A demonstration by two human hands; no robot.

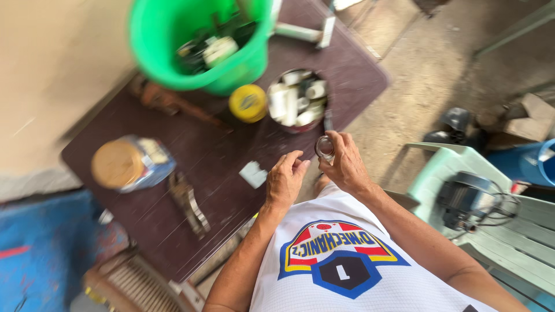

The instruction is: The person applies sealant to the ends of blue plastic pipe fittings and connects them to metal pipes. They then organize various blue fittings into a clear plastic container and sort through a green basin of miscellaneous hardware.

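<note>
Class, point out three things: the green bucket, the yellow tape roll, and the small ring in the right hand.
green bucket [167,63], head view, outer wall.
yellow tape roll [247,103], head view, top face.
small ring [324,148], head view, rim.

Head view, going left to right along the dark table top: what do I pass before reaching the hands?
Jar with tan lid → metal tool → yellow tape roll → pale flat piece → left hand → small clear ring-like part held in the right hand.

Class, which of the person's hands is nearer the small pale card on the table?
Left. The left hand rests just beside the pale card; the right hand is farther off, holding a small clear ring.
</note>
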